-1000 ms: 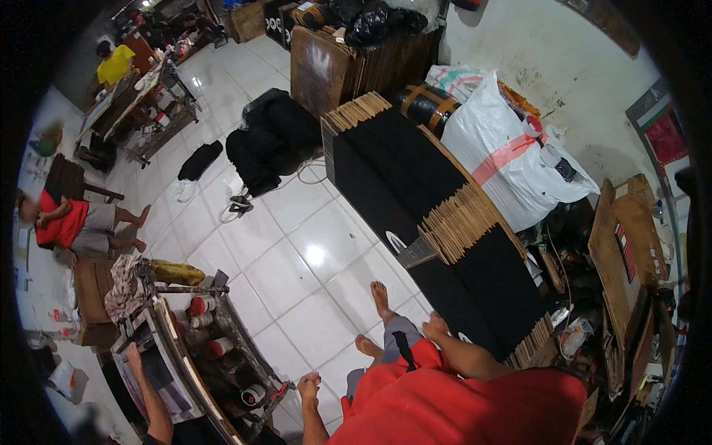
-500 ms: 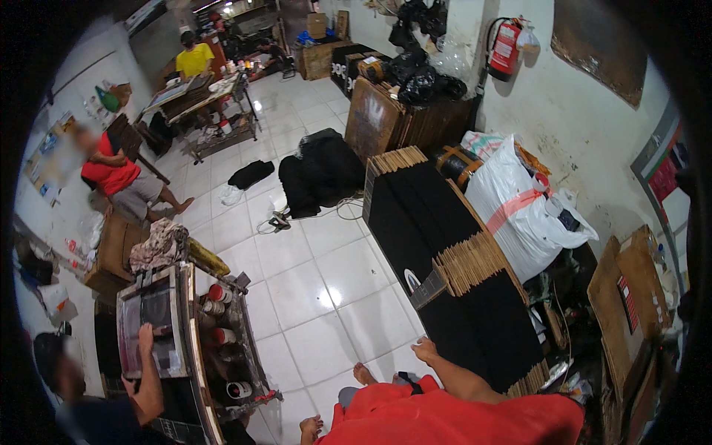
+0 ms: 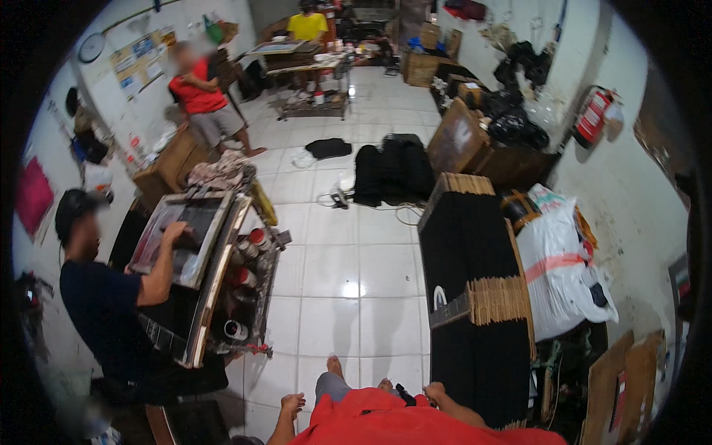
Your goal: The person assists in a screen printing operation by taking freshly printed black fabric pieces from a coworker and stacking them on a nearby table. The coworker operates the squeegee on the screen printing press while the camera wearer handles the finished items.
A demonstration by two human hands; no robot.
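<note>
My left hand (image 3: 293,403) hangs beside my red shirt (image 3: 371,417), above the tiled floor. Its fingers are loosely bent and apart, and nothing shows in them. At the other side, my right hand (image 3: 435,393) is by the near left edge of a long stack of boards dressed in black cloth (image 3: 475,356). The fingers are loosely bent, with nothing visible in them. Whether that hand touches the stack, I cannot tell. A white curved print (image 3: 439,298) shows on the black cloth, beside the brown board edges (image 3: 498,300).
On the left, a person in dark clothes (image 3: 104,304) works over a framed screen (image 3: 185,248) on a rack of paint pots (image 3: 236,330). A black cloth pile (image 3: 393,170) and a cable (image 3: 406,213) lie ahead on the floor. White sacks (image 3: 556,267) stand at the right.
My view has swung to the left and up, so the room sits farther right in the picture. My right hand has drawn back along the stack's edge, toward my body.
</note>
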